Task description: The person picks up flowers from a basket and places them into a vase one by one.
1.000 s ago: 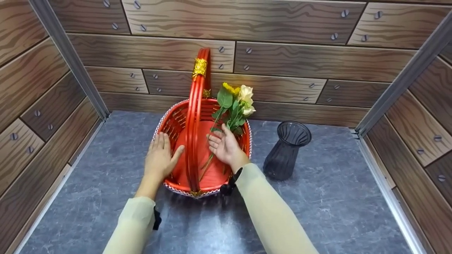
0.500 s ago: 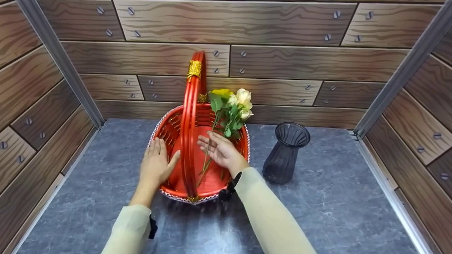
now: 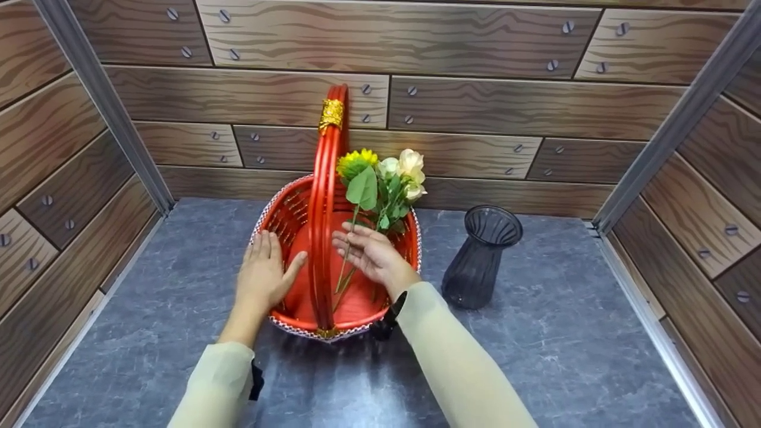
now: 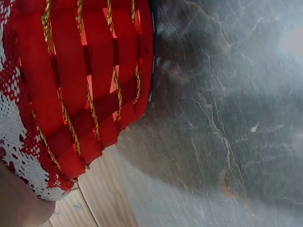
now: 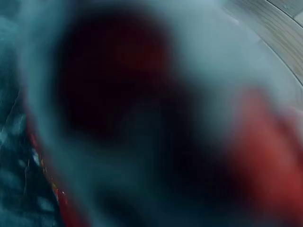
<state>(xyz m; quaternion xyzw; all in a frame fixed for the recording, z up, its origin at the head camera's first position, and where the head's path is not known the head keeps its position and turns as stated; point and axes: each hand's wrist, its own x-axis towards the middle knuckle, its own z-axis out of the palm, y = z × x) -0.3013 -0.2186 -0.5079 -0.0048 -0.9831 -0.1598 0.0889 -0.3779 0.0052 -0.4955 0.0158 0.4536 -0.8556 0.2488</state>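
In the head view a red woven basket (image 3: pixel 357 306) with a tall arched handle (image 3: pixel 321 208) stands in the middle. My left hand (image 3: pixel 258 270) rests on its left rim, fingers straight. Inside the basket my right hand (image 3: pixel 374 255) pinches the thin stem of a yellow sunflower (image 3: pixel 357 163) between thumb and fingers. Its large green leaf (image 3: pixel 362 189) hangs above the hand. Pale cream roses (image 3: pixel 411 166) lean on the far right rim, beside the sunflower. The left wrist view shows the basket's slatted outer side (image 4: pixel 71 80); the right wrist view is mostly blurred.
A dark ribbed glass vase (image 3: pixel 478 261) stands upright to the right of the basket, apart from it. Below lies a grey marbled surface (image 3: pixel 571 333). Wood-patterned panels (image 3: pixel 487 41) with metal corner strips enclose the back and sides.
The sunflower has moved left, away from the roses, and its head and leaf have turned. My right hand has shifted slightly left and its fingers have closed in; the left hand stays on the rim.
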